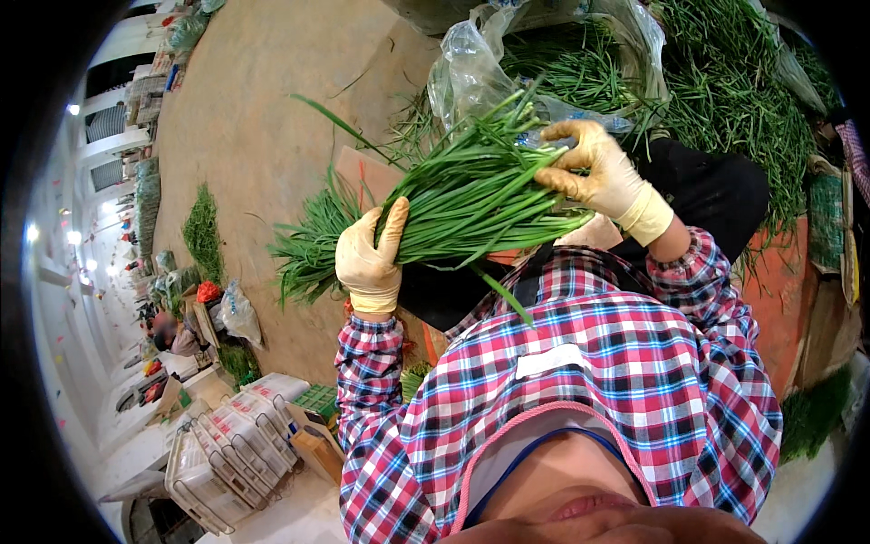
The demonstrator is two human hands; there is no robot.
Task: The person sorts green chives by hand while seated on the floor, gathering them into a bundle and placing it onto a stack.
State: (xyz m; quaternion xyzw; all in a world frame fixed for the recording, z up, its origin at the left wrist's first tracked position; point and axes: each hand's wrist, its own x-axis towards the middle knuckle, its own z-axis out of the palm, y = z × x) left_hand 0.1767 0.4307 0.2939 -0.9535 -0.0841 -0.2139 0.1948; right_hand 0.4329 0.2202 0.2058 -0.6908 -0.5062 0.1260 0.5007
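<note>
Both hands wear yellowish rubber gloves and hold one bundle of green chives (462, 204) between them. The left hand (370, 258) is closed around the thinner leafy part, and the right hand (603, 172) grips the thick end. Just above the right hand lies a clear plastic bag (471, 68) with more chives inside, and a big heap of greens (734, 100) spreads beyond it. Below the left hand, well apart, stand white plastic crates (231, 444) on the floor.
</note>
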